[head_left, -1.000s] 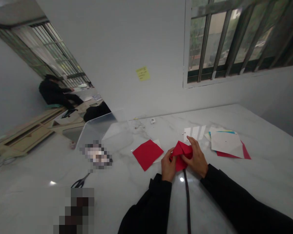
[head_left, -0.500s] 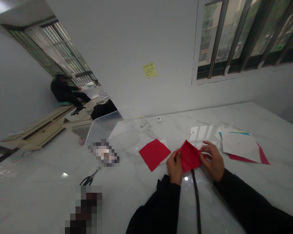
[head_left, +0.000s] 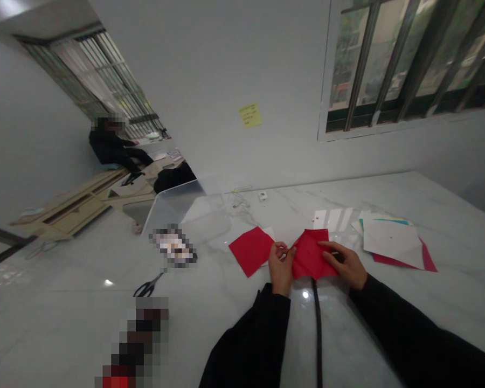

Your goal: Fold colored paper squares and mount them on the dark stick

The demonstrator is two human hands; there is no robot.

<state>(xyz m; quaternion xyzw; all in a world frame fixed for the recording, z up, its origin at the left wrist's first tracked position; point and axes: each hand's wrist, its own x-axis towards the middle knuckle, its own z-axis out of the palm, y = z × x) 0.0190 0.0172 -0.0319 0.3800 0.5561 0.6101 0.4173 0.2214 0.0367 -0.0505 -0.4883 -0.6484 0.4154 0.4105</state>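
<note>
A creased sheet of red paper (head_left: pixel 310 254) is between my two hands over the table. My left hand (head_left: pixel 282 269) pinches its left edge between thumb and fingertips. On the other side, my right hand (head_left: pixel 345 264) has its thumb and fingers closed on the right part of the sheet. The sheet's upper right corner stands spread out. A long, thin dark strip (head_left: pixel 318 334) runs from under the paper's lower edge down to the bottom of the view; I cannot tell what it is. Left of my left hand lies another red sheet (head_left: pixel 248 253), with white paper (head_left: pixel 269 233) partly beneath it.
Stacked white and coloured sheets (head_left: pixel 394 242) lie at the right. Scissors (head_left: pixel 145 289) rest at the left, near a clear plastic bin (head_left: pixel 186 215) and blurred-out items. A small white block (head_left: pixel 262 196) and thin cable (head_left: pixel 239 200) lie by the wall. A person (head_left: pixel 111 145) sits far left.
The red paper has opened out at its upper right, where a peak stood before. My left hand has shifted slightly left, and my right hand now reaches further over the sheet.
</note>
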